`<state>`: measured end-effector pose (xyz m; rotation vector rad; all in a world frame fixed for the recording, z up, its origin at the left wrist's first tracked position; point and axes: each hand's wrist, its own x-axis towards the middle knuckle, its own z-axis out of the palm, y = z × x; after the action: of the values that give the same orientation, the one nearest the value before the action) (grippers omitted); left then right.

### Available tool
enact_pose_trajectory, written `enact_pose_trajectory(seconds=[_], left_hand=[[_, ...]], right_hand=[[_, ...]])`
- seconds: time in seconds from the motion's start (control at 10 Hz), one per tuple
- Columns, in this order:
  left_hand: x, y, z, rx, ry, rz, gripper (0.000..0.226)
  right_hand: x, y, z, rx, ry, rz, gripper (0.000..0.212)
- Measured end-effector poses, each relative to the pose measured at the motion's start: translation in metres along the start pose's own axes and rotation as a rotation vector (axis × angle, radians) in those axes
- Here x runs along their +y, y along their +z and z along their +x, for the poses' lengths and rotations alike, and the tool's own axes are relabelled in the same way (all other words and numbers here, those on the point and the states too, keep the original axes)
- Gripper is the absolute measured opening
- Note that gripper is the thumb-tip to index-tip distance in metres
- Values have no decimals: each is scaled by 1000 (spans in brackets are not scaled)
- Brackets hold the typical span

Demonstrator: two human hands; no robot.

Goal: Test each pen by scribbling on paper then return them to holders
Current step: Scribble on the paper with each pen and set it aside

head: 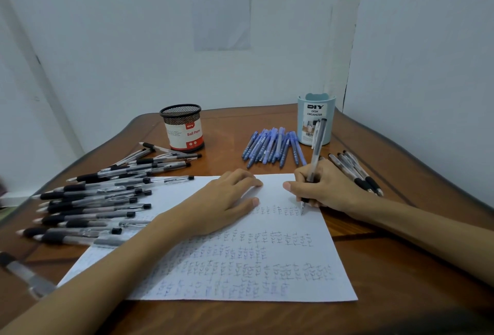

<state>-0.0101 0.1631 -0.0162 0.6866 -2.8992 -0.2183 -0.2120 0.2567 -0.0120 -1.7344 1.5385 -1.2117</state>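
The grip of the right hand (pixel 330 187) is clamped on a clear pen (pixel 317 147), tip on paper (pixel 272 190) below, barrel slanting up toward the pale blue holder (pixel 303 120) just beyond.

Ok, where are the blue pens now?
Head view, right of centre: the blue pens lie on the table beyond the paper, just left of the desk organizer.

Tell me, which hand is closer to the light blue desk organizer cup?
Right. The right hand, gripping a pen, is just in front of the desk organizer. The left hand rests flat on the paper, farther off toward the left.
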Motion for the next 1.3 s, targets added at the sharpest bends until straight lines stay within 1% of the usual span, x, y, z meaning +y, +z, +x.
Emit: enact_pose_trajectory(seconds=[0.1, 0.3, 0.5, 0.7, 1.1, 1.2, 1.3], left_hand=[[0, 0, 0, -2, -2, -1, 46], [1, -1, -1, -4, -7, 0, 46], [2, -1, 0, -20, -17, -3, 46], [1, -1, 0, -18, -15, -3, 46], [1, -1, -1, -13, -11, -2, 46], [2, -1, -1, -12, -10, -5, 46], [2, -2, -2, -17, -10, -5, 46]], right_hand=[[1, 1, 1, -1, -17, -33, 41], [1, 0, 0, 8, -14, -14, 40], [1, 0, -1, 53, -24, -12, 40], [2, 1, 1, 55, -10, -35, 41], [5, 0, 2, 67, -52, -59, 41], [6, 1, 2, 103, -63, -84, 43], [6, 0, 2, 89, -56, -60, 43]])
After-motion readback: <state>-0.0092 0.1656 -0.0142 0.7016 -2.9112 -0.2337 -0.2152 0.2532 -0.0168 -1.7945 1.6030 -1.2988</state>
